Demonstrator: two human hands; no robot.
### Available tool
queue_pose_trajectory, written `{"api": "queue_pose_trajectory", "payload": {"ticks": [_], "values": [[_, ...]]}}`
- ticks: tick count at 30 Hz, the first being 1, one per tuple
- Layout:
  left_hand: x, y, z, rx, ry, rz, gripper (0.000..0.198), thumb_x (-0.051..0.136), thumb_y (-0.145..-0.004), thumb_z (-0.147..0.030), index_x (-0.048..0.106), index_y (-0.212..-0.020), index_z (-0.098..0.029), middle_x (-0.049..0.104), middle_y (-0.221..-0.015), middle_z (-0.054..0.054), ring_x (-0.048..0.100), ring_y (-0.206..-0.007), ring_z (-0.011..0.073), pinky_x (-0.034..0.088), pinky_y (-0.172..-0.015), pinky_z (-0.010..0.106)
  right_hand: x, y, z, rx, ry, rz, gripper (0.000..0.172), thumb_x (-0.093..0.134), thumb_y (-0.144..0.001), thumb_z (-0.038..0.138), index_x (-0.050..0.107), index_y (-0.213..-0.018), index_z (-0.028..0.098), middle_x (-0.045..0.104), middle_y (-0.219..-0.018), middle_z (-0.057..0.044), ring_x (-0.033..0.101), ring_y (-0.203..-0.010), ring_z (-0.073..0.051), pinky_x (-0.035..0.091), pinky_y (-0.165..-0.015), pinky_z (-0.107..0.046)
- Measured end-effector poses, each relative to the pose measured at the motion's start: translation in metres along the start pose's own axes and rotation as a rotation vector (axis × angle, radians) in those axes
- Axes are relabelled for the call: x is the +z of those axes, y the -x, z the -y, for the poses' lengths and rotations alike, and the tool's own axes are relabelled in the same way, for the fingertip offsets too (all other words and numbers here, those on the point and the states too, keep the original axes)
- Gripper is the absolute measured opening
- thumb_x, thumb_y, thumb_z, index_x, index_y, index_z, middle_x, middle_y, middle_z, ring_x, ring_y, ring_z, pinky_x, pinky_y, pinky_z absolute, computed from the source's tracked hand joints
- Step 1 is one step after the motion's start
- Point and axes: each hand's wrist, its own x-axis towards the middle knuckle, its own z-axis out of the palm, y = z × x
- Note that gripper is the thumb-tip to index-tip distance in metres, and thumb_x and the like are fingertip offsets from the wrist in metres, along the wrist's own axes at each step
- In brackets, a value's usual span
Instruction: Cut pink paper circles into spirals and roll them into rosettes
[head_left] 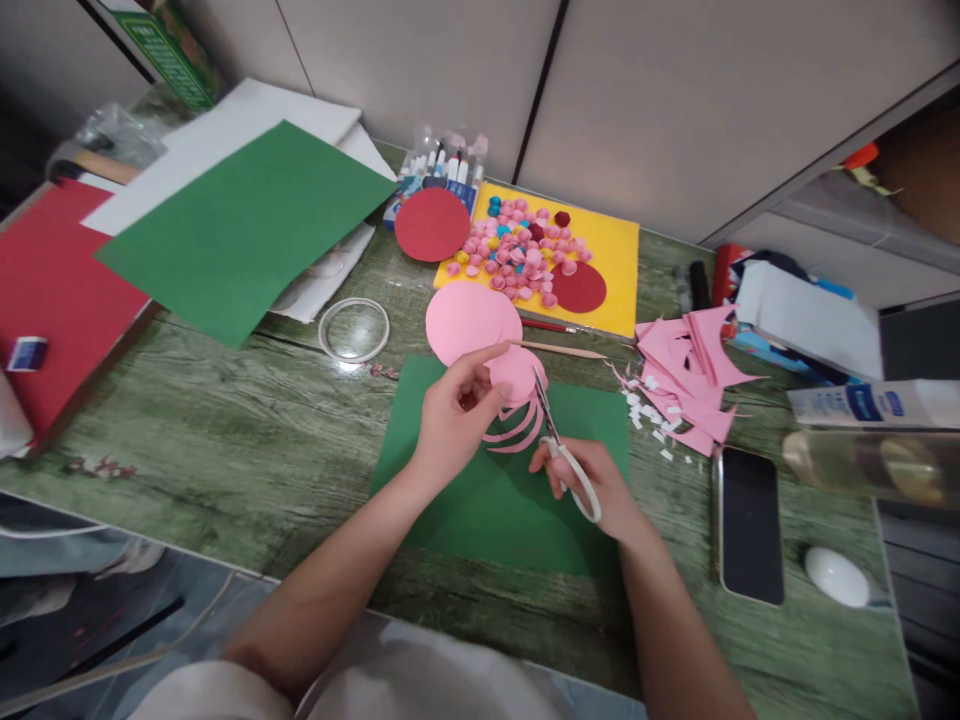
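Between thumb and fingers, my left hand (463, 407) pinches a pink paper disc (517, 374), from which curved cut strips (517, 432) hang down. My right hand (589, 480) has its fingers in the white handles of a pair of scissors (576, 480). The scissor blades point up and away, beside the disc's right edge. Both hands are above a green paper sheet (495, 530) on the table. Just beyond my left hand lie larger pink paper circles (465, 322).
A yellow sheet (619, 240) bears several pink rolled paper flowers (525, 250) and a red circle (579, 287). Pink scraps (694, 370), a phone (750, 525) and a white mouse (838, 577) lie right. A tape roll (324, 335) and large green paper (255, 220) are left.
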Motion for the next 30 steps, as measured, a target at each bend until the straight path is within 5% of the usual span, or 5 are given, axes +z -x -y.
{"api": "queue_pose_trajectory", "payload": {"ticks": [30], "values": [[-0.0012, -0.0016, 0.0019, -0.010, -0.001, -0.023, 0.035, 0.060, -0.075, -0.022, 0.058, -0.110, -0.022, 0.048, -0.076, -0.001, 0.043, -0.059, 0.0056, 0.037, -0.055, 0.019, -0.0035, 0.0009, 0.0008, 0.051, 0.001, 0.025, 0.045, 0.042, -0.084, 0.053, 0.061, -0.075, 0.014, 0.047, -0.049, 0.002, 0.046, -0.045, -0.010, 0.035, -0.047, -0.022]]}}
